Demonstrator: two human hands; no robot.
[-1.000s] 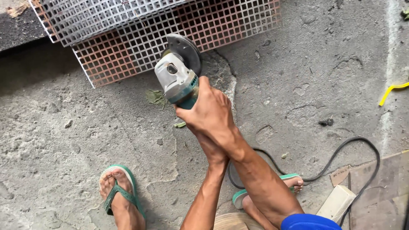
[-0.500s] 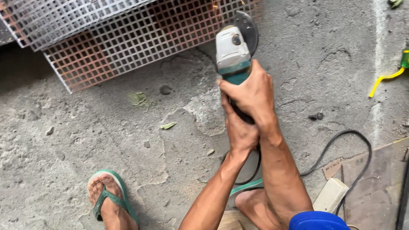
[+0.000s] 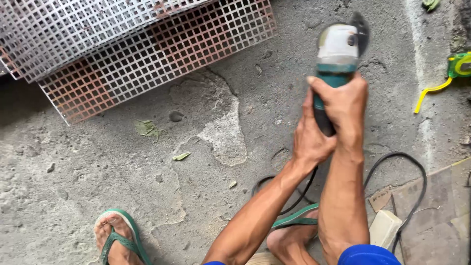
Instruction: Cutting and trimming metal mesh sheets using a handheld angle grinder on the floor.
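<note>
The grinder (image 3: pixel 338 59) is held up over the bare concrete floor (image 3: pixel 98 186), with open room all around it. The metal grid sheets (image 3: pixel 147 54) lie well apart, by the floor's far left edge. Both hands wrap it: right hand (image 3: pixel 346 105) on top, left hand (image 3: pixel 309 140) below, fingers curled tight. Its black cord (image 3: pixel 402 162) loops nearby.

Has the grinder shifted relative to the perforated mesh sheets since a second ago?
Yes. The teal-and-grey angle grinder moved rightward, clear of the perforated metal mesh sheets.
</note>
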